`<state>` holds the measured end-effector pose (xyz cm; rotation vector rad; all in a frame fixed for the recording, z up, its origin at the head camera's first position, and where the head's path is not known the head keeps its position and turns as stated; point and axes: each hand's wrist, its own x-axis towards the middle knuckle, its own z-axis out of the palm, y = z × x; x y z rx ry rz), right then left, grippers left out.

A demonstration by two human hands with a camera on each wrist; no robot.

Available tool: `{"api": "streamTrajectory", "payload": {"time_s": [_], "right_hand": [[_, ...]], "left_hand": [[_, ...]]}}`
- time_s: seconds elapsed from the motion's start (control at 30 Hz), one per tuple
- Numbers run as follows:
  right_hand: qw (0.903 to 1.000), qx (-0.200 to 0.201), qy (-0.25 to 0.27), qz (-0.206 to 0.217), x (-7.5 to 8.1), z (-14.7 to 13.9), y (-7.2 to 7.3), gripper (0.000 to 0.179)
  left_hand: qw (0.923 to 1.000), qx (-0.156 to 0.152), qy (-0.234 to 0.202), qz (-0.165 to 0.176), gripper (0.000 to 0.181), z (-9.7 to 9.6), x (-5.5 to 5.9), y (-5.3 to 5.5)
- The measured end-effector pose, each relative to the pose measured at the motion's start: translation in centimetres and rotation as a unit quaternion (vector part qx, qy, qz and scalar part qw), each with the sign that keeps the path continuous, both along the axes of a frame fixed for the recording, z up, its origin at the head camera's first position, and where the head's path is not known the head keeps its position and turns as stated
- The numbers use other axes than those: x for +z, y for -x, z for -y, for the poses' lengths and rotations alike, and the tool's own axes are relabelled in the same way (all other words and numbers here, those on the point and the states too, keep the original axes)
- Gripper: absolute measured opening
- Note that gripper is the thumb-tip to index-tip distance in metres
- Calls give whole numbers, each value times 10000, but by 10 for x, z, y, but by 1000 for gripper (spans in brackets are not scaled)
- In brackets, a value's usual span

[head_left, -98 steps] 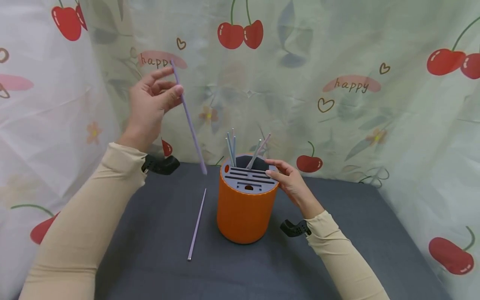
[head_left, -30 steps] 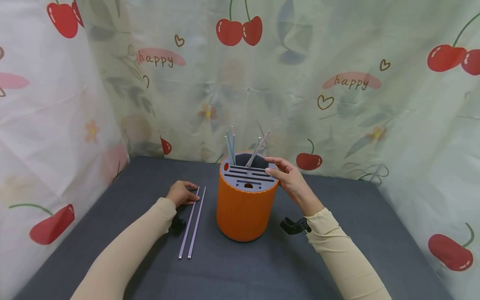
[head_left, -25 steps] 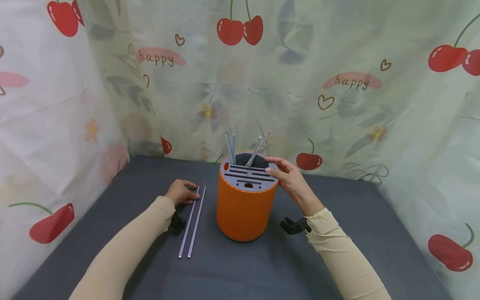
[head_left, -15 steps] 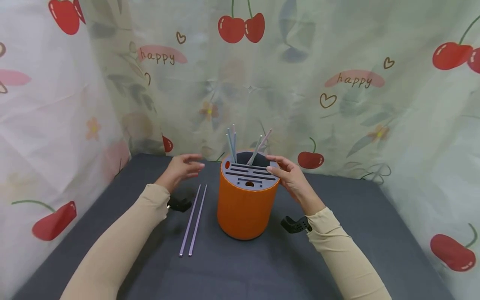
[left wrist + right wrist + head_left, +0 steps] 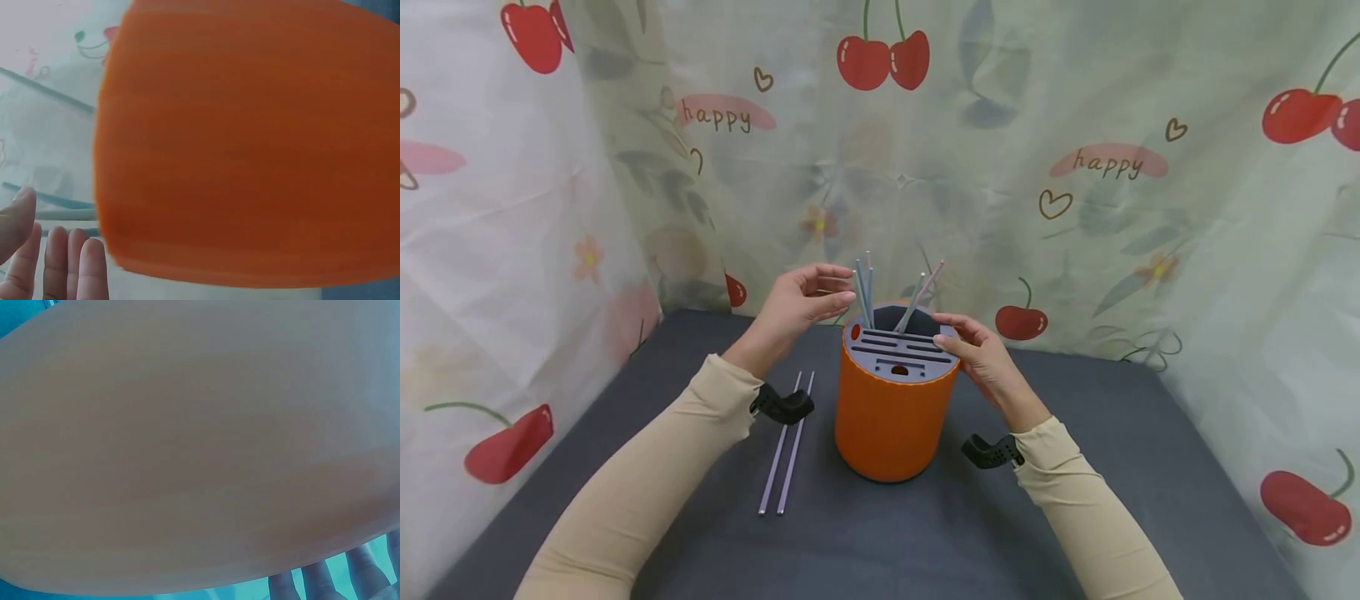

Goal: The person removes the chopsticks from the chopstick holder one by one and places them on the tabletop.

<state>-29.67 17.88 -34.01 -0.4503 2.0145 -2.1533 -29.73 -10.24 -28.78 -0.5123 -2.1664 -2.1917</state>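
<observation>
An orange knife and utensil holder with a grey slotted top stands upright in the head view. Light blue chopsticks lean at the left of its dark opening, with a pink tip behind them. A greenish chopstick and a pink chopstick lean to the right. My left hand is beside the blue chopsticks, thumb and fingers apart in the left wrist view. My right hand grips the holder's right rim, thumb on top, fingers behind. Two purple chopsticks lie side by side on the table.
The table has a dark grey cloth. Behind and at both sides hangs a pale curtain printed with cherries. A black wrist camera on the left arm overlaps the purple chopsticks in the head view.
My left hand laid a second purple chopstick beside the first and let go. It then rose and moved right to the holder's chopsticks. My right hand stayed on the rim.
</observation>
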Motion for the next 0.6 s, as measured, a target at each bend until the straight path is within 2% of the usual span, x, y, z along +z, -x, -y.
{"api": "streamTrajectory", "payload": {"time_s": [0.13, 0.27, 0.6], "right_hand": [[10000, 2, -36, -1, -1, 0, 1, 43], [10000, 11, -37, -25, -1, 1, 2, 46], [10000, -38, -54, -16, -2, 0, 1, 47]], "left_hand": [[9998, 35, 159, 91, 34, -8, -6, 0], [9997, 58, 118, 183, 30, -11, -9, 1], [9999, 1, -14, 114, 16, -15, -8, 1]]}}
